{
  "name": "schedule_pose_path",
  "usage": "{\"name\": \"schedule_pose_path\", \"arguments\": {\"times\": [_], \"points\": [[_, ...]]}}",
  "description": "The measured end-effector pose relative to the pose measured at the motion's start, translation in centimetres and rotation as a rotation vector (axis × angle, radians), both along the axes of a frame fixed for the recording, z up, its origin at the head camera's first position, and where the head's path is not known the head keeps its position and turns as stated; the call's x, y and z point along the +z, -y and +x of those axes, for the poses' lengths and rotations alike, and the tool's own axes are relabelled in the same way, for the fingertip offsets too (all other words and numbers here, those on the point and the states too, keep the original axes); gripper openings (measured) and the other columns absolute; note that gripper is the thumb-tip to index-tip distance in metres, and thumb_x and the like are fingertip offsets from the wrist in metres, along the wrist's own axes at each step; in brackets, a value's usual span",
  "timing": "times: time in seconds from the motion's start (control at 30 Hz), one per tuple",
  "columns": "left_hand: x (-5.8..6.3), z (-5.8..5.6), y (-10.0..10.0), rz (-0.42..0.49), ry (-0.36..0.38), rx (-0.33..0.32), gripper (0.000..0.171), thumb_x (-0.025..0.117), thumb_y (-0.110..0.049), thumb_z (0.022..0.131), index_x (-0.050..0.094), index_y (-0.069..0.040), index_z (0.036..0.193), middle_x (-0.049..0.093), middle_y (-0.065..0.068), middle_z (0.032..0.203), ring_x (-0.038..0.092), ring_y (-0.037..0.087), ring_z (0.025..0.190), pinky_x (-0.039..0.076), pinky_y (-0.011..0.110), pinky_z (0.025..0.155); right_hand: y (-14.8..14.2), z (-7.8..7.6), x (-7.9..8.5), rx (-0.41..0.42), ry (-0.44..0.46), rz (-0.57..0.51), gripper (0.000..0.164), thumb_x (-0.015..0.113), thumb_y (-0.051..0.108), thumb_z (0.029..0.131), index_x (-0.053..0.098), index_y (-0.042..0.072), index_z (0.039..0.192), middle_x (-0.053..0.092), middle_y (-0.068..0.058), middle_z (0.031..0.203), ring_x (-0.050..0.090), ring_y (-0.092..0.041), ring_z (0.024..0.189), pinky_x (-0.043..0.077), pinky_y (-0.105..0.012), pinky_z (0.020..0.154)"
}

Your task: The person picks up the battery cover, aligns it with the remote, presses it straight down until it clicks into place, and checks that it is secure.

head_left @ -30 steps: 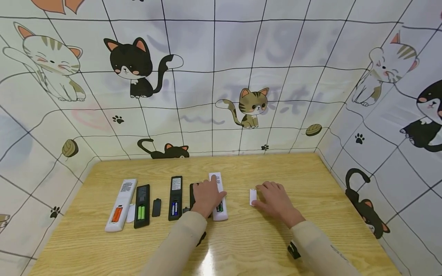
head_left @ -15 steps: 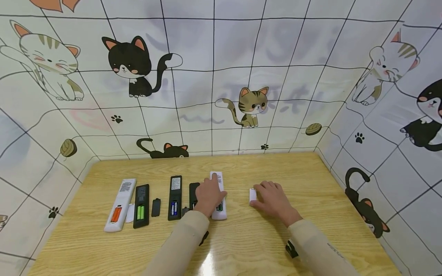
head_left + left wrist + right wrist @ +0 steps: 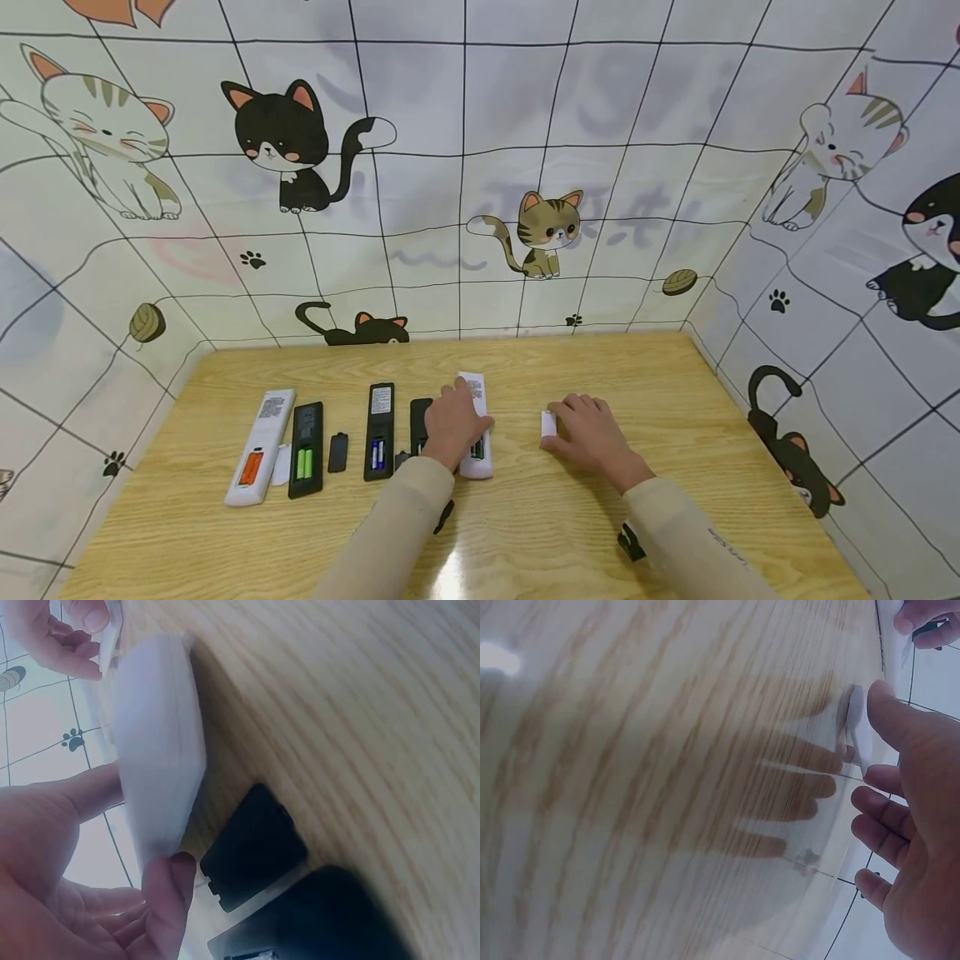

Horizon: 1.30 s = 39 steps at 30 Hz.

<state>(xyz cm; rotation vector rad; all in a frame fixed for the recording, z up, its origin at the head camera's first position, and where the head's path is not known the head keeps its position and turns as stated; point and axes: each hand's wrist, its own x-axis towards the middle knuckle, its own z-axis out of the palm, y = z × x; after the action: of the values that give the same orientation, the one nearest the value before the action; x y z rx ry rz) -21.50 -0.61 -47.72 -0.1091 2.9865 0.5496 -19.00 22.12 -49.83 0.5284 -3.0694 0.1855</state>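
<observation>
My left hand (image 3: 453,429) holds a white remote control (image 3: 480,467) by its sides, with its battery bay facing up and partly covered by the hand. In the left wrist view, fingers and thumb lie on either side of this remote's pale end. My right hand (image 3: 596,437) pinches a small white battery cover (image 3: 548,423) lying on the table, thumb at the near end and index finger at the far end. A black remote (image 3: 418,417) sits just left of my left hand, partly hidden, with a small black cover (image 3: 255,847) beside it.
Farther left on the wooden table (image 3: 525,517) lie a black remote with blue batteries (image 3: 380,429), a loose black cover (image 3: 338,452), a black remote with green batteries (image 3: 306,450), a white cover (image 3: 281,465) and a white remote with orange batteries (image 3: 258,450). A cat-print sheet (image 3: 420,275) surrounds the table.
The left index finger has drawn back slightly along the white remote, which has shifted a little to the right since a second ago. The right hand stays at the white cover.
</observation>
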Motion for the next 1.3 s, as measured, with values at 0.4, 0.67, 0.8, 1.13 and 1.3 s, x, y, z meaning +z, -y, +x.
{"name": "schedule_pose_path", "arguments": {"times": [0.4, 0.67, 0.8, 1.13, 1.3], "points": [[0.0, -0.1, 0.4, 0.131, 0.02, 0.035, 0.057, 0.079, -0.042, 0.078, 0.06, 0.001, 0.11, 0.058, 0.008, 0.078, 0.054, 0.018, 0.062, 0.045, 0.031, 0.054, 0.1, -0.2, 0.2, -0.011, 0.009, 0.019, 0.055, 0.068, 0.05, 0.087, 0.06, 0.014, 0.129, 0.06, -0.006, 0.118, 0.054, -0.029, 0.114, 0.037, -0.055, 0.104], [-0.6, -0.2, 0.8, 0.194, -0.002, 0.045, 0.045, 0.075, -0.039, 0.083, 0.063, -0.001, 0.103, 0.06, 0.007, 0.075, 0.056, 0.017, 0.059, 0.045, 0.03, 0.052, 0.2, -0.3, 0.1, -0.02, 0.026, 0.03, 0.054, 0.068, 0.048, 0.087, 0.061, 0.014, 0.128, 0.059, -0.006, 0.117, 0.053, -0.028, 0.112, 0.037, -0.055, 0.104], [-0.7, -0.3, 1.0, 0.212, -0.008, 0.049, 0.043, 0.074, -0.038, 0.084, 0.062, -0.001, 0.104, 0.06, 0.007, 0.074, 0.056, 0.017, 0.059, 0.044, 0.03, 0.051, 0.2, -0.4, 0.2, -0.028, 0.039, 0.024, 0.053, 0.069, 0.048, 0.087, 0.062, 0.014, 0.126, 0.06, -0.005, 0.115, 0.053, -0.028, 0.111, 0.037, -0.055, 0.104], [-0.6, -0.5, 1.5, 0.274, -0.008, 0.044, 0.051, 0.072, -0.041, 0.087, 0.06, -0.004, 0.12, 0.065, 0.007, 0.087, 0.059, 0.017, 0.067, 0.049, 0.032, 0.06, 0.6, -0.9, 0.2, -0.031, -0.011, -0.051, 0.044, 0.076, 0.045, 0.081, 0.064, 0.015, 0.111, 0.065, -0.001, 0.108, 0.058, -0.026, 0.106, 0.039, -0.053, 0.1], [-0.4, -0.6, 1.8, 0.32, 0.001, 0.026, 0.057, 0.07, -0.041, 0.088, 0.057, -0.006, 0.13, 0.068, 0.007, 0.096, 0.061, 0.016, 0.073, 0.05, 0.033, 0.065, 0.7, -0.9, 0.4, -0.021, -0.08, -0.08, 0.034, 0.078, 0.04, 0.08, 0.066, 0.018, 0.104, 0.066, 0.006, 0.092, 0.059, -0.019, 0.092, 0.041, -0.048, 0.097]]}}
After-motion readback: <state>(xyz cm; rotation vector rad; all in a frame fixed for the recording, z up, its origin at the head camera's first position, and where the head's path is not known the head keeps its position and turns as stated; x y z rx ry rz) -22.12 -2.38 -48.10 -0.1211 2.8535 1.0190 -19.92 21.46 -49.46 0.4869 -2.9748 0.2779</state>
